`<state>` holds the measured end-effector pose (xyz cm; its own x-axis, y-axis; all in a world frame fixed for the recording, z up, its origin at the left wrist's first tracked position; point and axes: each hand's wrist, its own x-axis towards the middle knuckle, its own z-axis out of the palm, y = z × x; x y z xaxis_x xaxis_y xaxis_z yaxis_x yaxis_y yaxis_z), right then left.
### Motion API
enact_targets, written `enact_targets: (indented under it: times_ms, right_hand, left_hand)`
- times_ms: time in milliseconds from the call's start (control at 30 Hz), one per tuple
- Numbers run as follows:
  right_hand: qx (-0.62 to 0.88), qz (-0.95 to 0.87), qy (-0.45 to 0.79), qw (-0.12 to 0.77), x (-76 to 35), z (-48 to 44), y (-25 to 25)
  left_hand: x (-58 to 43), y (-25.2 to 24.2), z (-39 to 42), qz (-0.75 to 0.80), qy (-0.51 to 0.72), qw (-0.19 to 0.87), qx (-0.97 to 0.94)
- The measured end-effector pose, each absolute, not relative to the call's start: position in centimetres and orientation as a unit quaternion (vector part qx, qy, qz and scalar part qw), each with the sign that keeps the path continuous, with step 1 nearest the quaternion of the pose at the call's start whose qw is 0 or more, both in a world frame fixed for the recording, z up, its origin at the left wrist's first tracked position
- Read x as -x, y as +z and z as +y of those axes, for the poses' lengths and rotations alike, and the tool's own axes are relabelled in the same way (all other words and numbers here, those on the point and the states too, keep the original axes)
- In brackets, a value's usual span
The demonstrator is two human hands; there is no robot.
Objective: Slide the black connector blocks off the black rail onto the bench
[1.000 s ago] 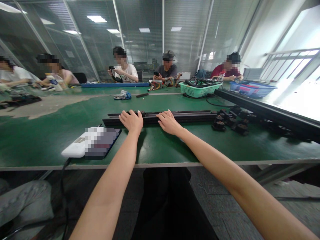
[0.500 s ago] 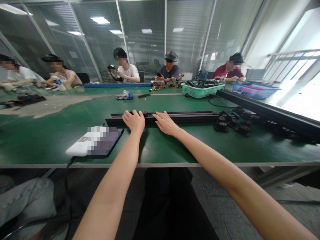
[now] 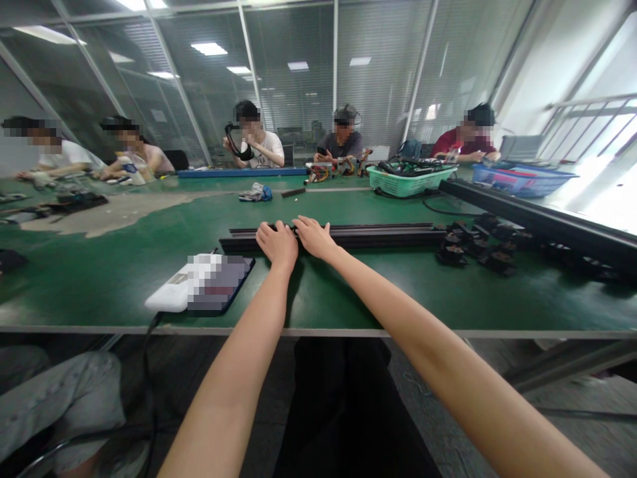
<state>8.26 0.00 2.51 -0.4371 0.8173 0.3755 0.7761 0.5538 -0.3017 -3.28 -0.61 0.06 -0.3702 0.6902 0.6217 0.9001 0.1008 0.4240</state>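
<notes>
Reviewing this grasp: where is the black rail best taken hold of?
Probably by its long body, one hand well to each side of the middle, coming from above and the near side. The rail lies flat along the bench, with its top and near edge exposed. Its length suggests a wide two-hand hold; the left hand and right hand sit close together towards one end.

- The left hand (image 3: pixel 277 244): bare and slim, with thin fingers and short, pale nails.
- The right hand (image 3: pixel 313 238): the same slim shape, also bare, with short nails.
- The left forearm (image 3: pixel 233 378): long, smooth and bare.
- The right forearm (image 3: pixel 448 358): long, smooth and bare too.
- The plain black trousers (image 3: pixel 338 405): dark cloth, folds too dark to see.
</notes>
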Motion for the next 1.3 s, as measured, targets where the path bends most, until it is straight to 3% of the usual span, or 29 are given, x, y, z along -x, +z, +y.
enact_targets:
  times_ms: [467,800,1300]
  right_hand:
    - [0.492,-0.837,0.022,0.238,-8.2,2.2,3.5]
    - [0.474,-0.833,0.0,0.286,-8.3,1.8,1.3]
    - [0.499,-0.81,0.032,0.307,-9.0,0.8,1.3]
  left_hand:
    - [3.4,0.0,-0.7,-0.726,-0.403,0.119,0.545]
    - [3.6,0.0,-0.6,-0.715,-0.422,0.121,0.544]
    - [2.4,0.2,-0.9,-0.701,-0.359,0.105,0.607]
